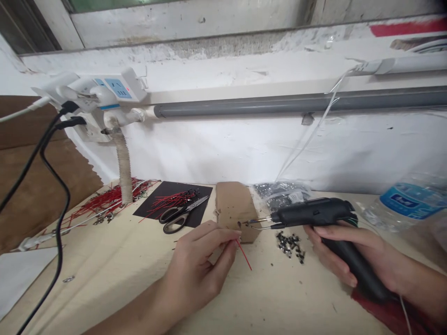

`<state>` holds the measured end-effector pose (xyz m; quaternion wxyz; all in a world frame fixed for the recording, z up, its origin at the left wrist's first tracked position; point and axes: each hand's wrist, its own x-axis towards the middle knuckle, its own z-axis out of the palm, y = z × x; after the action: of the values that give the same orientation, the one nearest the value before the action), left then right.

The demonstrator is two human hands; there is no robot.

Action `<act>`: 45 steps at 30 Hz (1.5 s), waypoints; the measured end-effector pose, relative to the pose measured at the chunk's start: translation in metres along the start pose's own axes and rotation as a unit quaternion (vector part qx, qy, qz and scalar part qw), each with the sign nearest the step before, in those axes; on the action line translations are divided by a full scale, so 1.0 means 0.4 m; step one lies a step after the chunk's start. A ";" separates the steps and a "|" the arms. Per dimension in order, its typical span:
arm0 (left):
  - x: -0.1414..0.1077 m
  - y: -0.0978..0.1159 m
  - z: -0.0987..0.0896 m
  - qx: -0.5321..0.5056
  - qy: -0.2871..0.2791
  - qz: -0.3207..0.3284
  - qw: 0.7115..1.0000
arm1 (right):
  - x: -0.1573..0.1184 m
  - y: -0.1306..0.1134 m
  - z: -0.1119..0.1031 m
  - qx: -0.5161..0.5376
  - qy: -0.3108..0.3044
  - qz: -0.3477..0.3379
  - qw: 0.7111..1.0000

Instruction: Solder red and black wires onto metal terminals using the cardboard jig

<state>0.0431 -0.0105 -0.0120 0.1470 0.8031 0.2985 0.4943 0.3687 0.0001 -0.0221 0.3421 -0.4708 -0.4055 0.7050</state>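
The red wire (244, 254) is in the left hand (199, 265), just over the near part of a brown cardboard piece (233, 204) on the table (139, 260), its loose length slanting down toward the near side. The left grip is pinching it close to its upper end, thumb and forefinger pressed together so tightly that I cannot tell whether a small part is caught there too. The right hand (379, 251) is wrapped round the handle of a black soldering gun (310, 211), whose metal tip (260, 220) points left over the cardboard, near the left fingertips; a thin curved tube sits just below it. From where I stand, the step in hand looks like lining up wire end and tip, though whether they touch is too small to make out. A move at this point calls for a steady left pinch, a small, controlled shift of the tip, and skin kept away from metal that may well be hot. Just right of the cardboard lies a loose heap of small black and silver parts (289, 244). On the left, scissors (174, 222) rest partly on a black sheet (200, 216), beside a bunch of red wires (171, 200).
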 end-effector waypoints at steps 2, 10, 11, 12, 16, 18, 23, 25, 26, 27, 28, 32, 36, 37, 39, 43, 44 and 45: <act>0.000 0.001 0.001 0.002 -0.001 0.001 1.000 | 0.003 0.002 -0.008 0.000 -0.002 0.001 1.000; -0.006 0.000 0.003 -0.002 -0.002 -0.007 1.000 | 0.003 0.005 -0.010 0.011 -0.006 -0.005 1.000; -0.006 0.000 0.002 -0.003 -0.003 -0.007 1.000 | 0.003 0.005 -0.009 0.011 -0.006 -0.006 1.000; -0.006 -0.001 0.002 -0.003 -0.005 -0.008 1.000 | 0.004 0.005 -0.009 0.012 -0.006 -0.007 1.000; -0.005 -0.003 0.003 0.002 -0.007 -0.010 1.000 | 0.006 0.007 -0.013 0.011 -0.010 -0.001 1.000; -0.005 -0.004 0.004 0.004 -0.006 -0.009 1.000 | 0.005 0.009 -0.016 0.011 -0.014 0.003 1.000; -0.005 -0.005 0.006 -0.002 -0.007 -0.009 1.000 | 0.002 0.010 -0.018 0.014 -0.020 0.004 1.000; -0.006 -0.006 0.007 -0.002 -0.010 -0.009 1.000 | 0.002 0.010 -0.018 0.016 -0.020 0.005 1.000; -0.006 -0.007 0.006 -0.002 -0.011 -0.010 1.000 | 0.003 0.010 -0.018 0.018 -0.021 0.005 1.000; -0.007 -0.007 0.006 -0.002 -0.012 -0.011 1.000 | 0.004 0.010 -0.019 0.019 -0.021 0.006 1.000; -0.007 -0.008 0.006 -0.002 -0.012 -0.012 1.000 | 0.005 0.011 -0.019 0.020 -0.022 0.008 1.000; -0.011 -0.008 0.006 0.002 -0.017 -0.022 1.000 | 0.006 0.013 -0.022 0.023 -0.021 0.011 0.999; -0.011 -0.007 0.005 0.001 -0.027 -0.032 0.999 | 0.004 0.015 -0.025 0.024 -0.019 0.016 0.999; -0.010 -0.007 0.005 0.002 -0.028 -0.031 0.999 | 0.004 0.015 -0.025 0.024 -0.020 0.016 0.999; -0.007 -0.006 0.006 0.005 -0.028 -0.030 0.999 | 0.005 0.015 -0.026 0.025 -0.022 0.015 0.999; -0.004 -0.006 0.005 0.009 -0.026 -0.019 0.999 | 0.008 0.015 -0.026 0.025 -0.027 0.016 0.999; -0.003 -0.005 0.005 0.009 -0.025 -0.016 1.000 | 0.008 0.014 -0.026 0.025 -0.028 0.014 0.999; -0.004 -0.005 0.004 0.008 -0.024 -0.015 1.000 | 0.007 0.013 -0.026 0.025 -0.029 0.013 0.999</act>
<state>0.0435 -0.0096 -0.0150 0.1555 0.8111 0.3111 0.4703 0.3769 0.0028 -0.0303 0.3331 -0.4465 -0.3912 0.7326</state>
